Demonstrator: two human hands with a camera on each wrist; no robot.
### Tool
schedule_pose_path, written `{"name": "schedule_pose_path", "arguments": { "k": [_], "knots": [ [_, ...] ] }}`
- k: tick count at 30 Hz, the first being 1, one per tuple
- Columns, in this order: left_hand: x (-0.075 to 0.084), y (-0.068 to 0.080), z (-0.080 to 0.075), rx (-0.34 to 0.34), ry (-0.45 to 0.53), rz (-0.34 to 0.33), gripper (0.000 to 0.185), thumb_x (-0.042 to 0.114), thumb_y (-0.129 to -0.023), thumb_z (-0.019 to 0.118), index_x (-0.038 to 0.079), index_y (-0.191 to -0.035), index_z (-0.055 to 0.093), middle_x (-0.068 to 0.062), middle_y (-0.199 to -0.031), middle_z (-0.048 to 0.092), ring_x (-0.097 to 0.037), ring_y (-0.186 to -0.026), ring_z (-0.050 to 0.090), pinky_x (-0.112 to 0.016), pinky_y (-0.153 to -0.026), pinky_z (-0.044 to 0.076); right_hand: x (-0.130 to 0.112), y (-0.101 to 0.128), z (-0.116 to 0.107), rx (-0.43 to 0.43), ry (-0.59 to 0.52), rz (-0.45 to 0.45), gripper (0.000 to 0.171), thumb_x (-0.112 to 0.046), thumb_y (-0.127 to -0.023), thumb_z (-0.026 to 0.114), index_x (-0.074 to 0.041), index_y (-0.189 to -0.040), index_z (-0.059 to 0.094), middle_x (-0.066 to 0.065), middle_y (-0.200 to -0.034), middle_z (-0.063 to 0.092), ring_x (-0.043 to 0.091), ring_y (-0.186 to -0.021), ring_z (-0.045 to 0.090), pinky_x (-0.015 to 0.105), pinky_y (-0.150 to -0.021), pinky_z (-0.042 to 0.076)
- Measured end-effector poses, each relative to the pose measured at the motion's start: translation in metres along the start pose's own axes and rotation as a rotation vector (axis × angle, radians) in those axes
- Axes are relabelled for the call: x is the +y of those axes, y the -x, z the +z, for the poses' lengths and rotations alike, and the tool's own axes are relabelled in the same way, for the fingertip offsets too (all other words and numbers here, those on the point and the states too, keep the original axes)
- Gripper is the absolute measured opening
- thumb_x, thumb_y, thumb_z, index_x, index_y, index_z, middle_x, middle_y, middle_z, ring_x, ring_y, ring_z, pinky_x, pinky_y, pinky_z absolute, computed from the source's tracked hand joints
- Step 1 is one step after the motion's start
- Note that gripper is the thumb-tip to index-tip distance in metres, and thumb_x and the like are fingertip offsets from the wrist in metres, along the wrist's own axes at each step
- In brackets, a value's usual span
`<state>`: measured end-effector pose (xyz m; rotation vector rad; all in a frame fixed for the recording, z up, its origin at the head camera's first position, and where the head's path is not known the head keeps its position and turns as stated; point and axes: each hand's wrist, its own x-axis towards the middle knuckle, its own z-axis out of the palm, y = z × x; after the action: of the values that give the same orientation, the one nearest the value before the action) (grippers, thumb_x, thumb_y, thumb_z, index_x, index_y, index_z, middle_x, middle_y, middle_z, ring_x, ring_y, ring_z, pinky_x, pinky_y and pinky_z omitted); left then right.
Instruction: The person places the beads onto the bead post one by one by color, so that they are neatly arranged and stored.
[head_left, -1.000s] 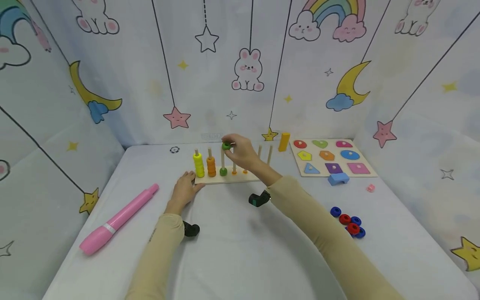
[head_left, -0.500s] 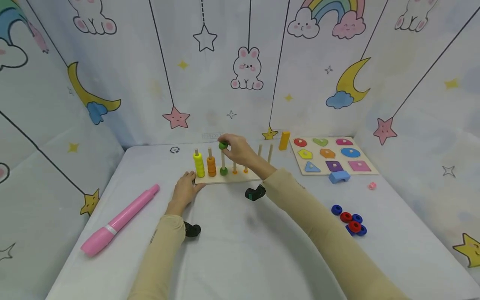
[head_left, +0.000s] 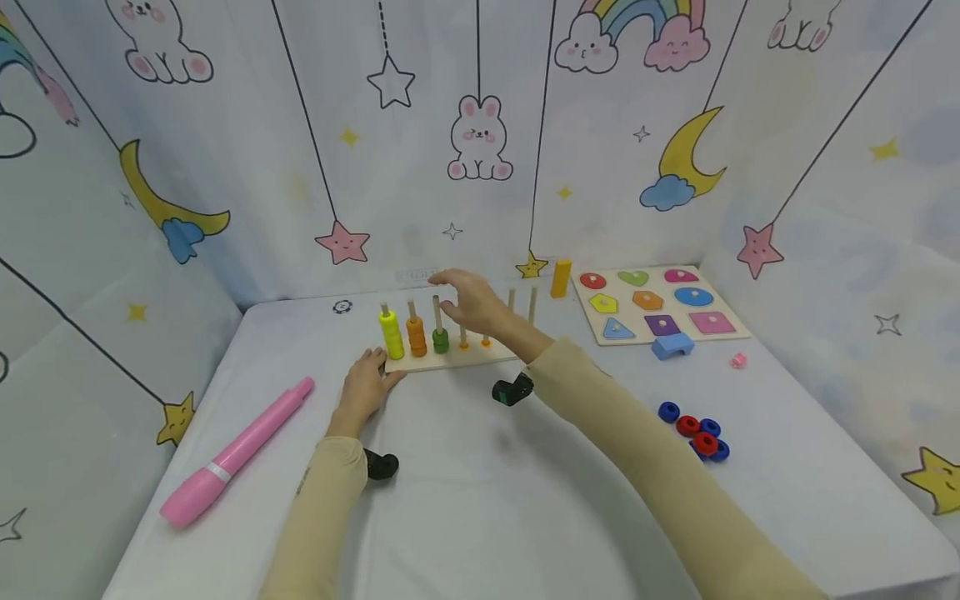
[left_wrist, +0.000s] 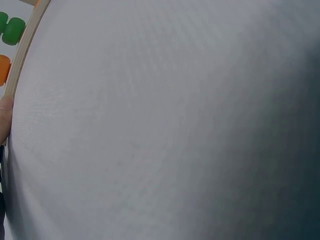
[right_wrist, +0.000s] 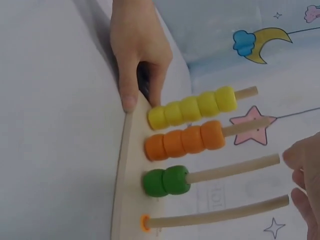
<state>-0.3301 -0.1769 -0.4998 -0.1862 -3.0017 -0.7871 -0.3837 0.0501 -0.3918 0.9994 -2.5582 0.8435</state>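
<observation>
A wooden peg board point(head_left: 480, 356) stands at the table's back. Its leftmost peg carries yellow beads point(head_left: 391, 335), the second orange beads point(head_left: 417, 337), and the third two stacked green beads point(right_wrist: 166, 181). Nothing is threaded on the fourth peg point(right_wrist: 220, 212). My left hand point(head_left: 363, 389) grips the board's left end, thumb along the front edge and fingers behind, as the right wrist view shows. Only part of the left thumb point(left_wrist: 5, 117) enters the left wrist view. Beside the top of the green beads' peg, my right hand point(head_left: 478, 306) holds nothing, its thumb and fingers apart.
Loose blue and red rings point(head_left: 688, 426) lie at the right. A shape puzzle point(head_left: 722, 340), a blue block point(head_left: 672, 346), a small pink piece point(head_left: 738, 361) and an upright yellow block point(head_left: 561, 278) sit back right. A pink baton-like object point(head_left: 255, 440) lies left.
The green bead in my right hand has been let go and has slid down the third peg onto the other green one. My left hand stays on the board's end.
</observation>
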Motion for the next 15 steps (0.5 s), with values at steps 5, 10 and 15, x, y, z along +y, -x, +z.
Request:
{"name": "schedule_pose_path", "arguments": {
  "k": [5,10,15],
  "knots": [
    [-0.002,0.0,-0.001,-0.002,-0.009,-0.002,0.068,0.035,-0.093,0.06,-0.008,-0.14,0.037,-0.025,-0.145,0.033,-0.042,-0.136,0.023,-0.057,-0.11,0.02,0.007,0.027,-0.006,0.168,-0.153,-0.085,0.027,0.005,-0.086,0.062,0.002,-0.112,0.061,0.011,-0.11,0.064,0.018,-0.1,0.061,0.018,-0.084,0.051],
    [-0.004,-0.002,0.001,-0.005,-0.017,0.004,0.067,0.035,-0.093,0.06,-0.008,-0.14,0.037,-0.025,-0.146,0.033,-0.042,-0.136,0.023,-0.056,-0.11,0.02,0.033,0.077,-0.015,0.174,-0.217,-0.025,0.023,0.004,-0.085,0.065,0.001,-0.107,0.063,0.008,-0.1,0.067,0.016,-0.091,0.064,0.022,-0.079,0.054],
    [-0.004,-0.003,0.003,-0.006,-0.021,0.011,0.067,0.036,-0.093,0.06,-0.008,-0.139,0.037,-0.025,-0.146,0.033,-0.042,-0.136,0.023,-0.056,-0.111,0.02,0.064,0.137,-0.031,0.112,-0.215,0.146,0.026,-0.001,-0.086,0.066,0.001,-0.111,0.061,0.006,-0.098,0.068,0.016,-0.089,0.065,0.028,-0.079,0.056]
  ]
}}
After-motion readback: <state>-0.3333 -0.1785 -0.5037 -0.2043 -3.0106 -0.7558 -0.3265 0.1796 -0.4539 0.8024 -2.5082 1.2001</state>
